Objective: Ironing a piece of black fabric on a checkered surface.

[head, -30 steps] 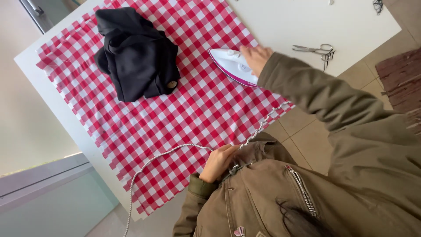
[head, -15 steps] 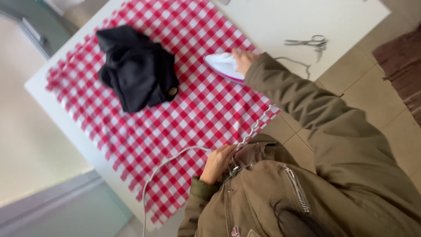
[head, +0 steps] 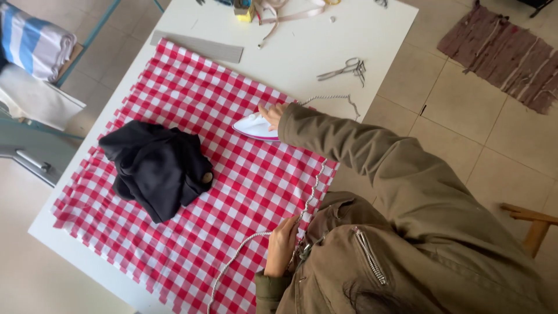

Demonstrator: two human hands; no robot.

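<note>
A white iron with a pink edge (head: 251, 126) rests on a red-and-white checked cloth (head: 232, 197) spread over a white table (head: 360, 35). My right hand (head: 272, 114) grips the iron's top, the olive jacket sleeve stretched out over the cloth. At the table's near edge my left hand (head: 282, 244) holds the iron's speckled cord (head: 241, 250), which trails off the edge. A crumpled black garment with a button (head: 157, 168) lies on the cloth, left of the iron and apart from it.
Scissors (head: 343, 70) lie on the bare table beyond the iron, with a grey strip (head: 197, 47) at the cloth's far end and small sewing items at the far edge. A woven rug (head: 505, 52), a wooden chair part (head: 532, 224) and striped folded fabric (head: 35, 43) surround the table.
The view has swung and pulled back, showing more of the table's far end and the floor. My right hand stays on the iron and my left on the cord.
</note>
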